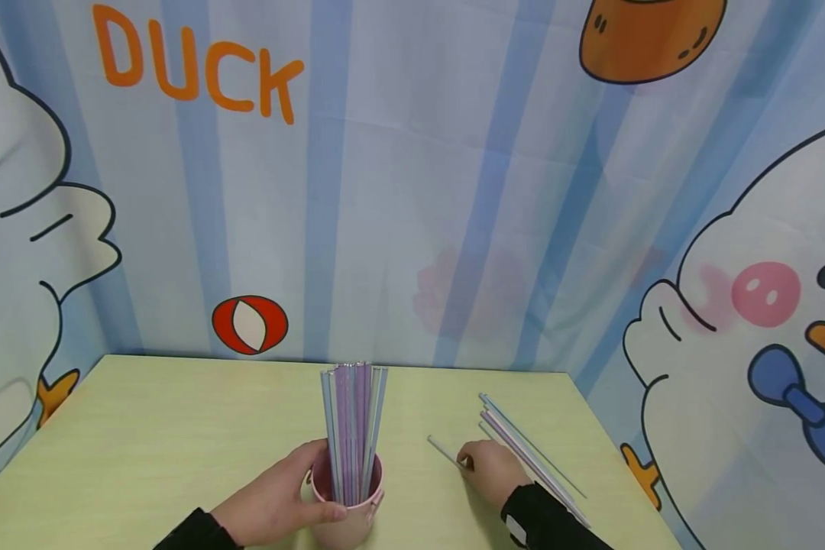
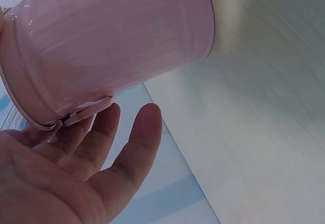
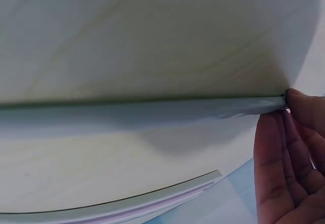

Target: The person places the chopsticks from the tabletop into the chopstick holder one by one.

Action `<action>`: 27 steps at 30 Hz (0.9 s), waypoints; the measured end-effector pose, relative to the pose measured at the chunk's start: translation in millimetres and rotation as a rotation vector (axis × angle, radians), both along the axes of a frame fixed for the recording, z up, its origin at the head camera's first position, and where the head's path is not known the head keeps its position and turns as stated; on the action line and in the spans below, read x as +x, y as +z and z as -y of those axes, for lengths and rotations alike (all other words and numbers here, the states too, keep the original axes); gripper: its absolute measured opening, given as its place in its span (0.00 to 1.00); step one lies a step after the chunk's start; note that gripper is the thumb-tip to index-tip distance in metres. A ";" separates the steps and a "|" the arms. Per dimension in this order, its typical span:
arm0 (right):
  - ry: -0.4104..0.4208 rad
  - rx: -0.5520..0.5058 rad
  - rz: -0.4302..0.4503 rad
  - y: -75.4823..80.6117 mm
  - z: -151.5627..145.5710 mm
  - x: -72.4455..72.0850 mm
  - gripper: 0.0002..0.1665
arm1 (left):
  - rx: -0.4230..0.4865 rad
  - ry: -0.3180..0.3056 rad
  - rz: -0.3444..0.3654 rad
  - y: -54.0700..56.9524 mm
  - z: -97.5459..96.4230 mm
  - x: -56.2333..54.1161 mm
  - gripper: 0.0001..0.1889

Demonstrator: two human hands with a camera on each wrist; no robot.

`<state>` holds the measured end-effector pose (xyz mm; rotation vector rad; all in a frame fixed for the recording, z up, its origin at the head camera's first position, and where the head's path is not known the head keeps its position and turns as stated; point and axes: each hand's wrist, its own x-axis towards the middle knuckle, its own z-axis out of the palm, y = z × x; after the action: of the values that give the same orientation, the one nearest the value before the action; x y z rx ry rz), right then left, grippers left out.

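A small pink bucket (image 1: 349, 528) with a little side handle stands near the front of the table, holding an upright bunch of blue and purple straws (image 1: 354, 428). My left hand (image 1: 282, 493) grips its rim from the left, the thumb lying across the near side. In the left wrist view, some fingers of that hand reach past the pink wall (image 2: 117, 41). To the right of the bucket, my right hand (image 1: 491, 470) pinches one pale blue straw (image 3: 127, 117) between thumb and fingertips, low over the table. Its far end points up and left in the head view.
Several loose blue and purple straws (image 1: 516, 441) lie slanted on the pale wooden table (image 1: 179, 428), just right of my right hand. A blue striped curtain (image 1: 385, 191) with duck pictures hangs behind the table and down both sides.
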<state>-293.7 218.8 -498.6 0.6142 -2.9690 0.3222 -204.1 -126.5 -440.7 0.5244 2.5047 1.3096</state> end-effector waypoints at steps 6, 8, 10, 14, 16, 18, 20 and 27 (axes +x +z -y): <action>0.033 -0.033 0.060 8.1 6.5 1.2 0.10 | 0.001 0.000 -0.003 -1.2 -0.3 -0.9 0.48; 0.042 -0.054 0.065 13.5 9.4 1.8 0.10 | 0.001 0.000 -0.005 -1.5 -0.3 -1.3 0.48; 0.052 -0.083 0.057 20.4 12.7 2.7 0.11 | -0.001 0.000 -0.005 -1.7 0.1 -1.6 0.48; 0.079 -0.154 0.044 35.7 19.2 5.1 0.13 | 0.000 0.000 -0.007 -1.0 0.1 -1.5 0.49; 0.088 -0.204 0.060 44.7 22.4 6.2 0.14 | 0.000 0.000 -0.006 -0.4 -0.1 -1.4 0.49; 0.085 -0.262 0.084 54.7 26.3 7.6 0.15 | 0.002 -0.001 -0.004 0.0 -0.1 -1.2 0.49; 0.080 -0.329 0.093 64.8 31.0 8.9 0.16 | 0.004 -0.001 -0.005 0.3 -0.4 -1.0 0.49; 0.058 -0.604 0.062 94.1 52.0 18.6 0.16 | 0.009 -0.001 -0.008 0.5 -1.0 0.1 0.49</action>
<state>-275.2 166.8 -404.5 0.6093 -2.6827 1.1943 -204.1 -125.4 -440.2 0.5336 2.5052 1.3219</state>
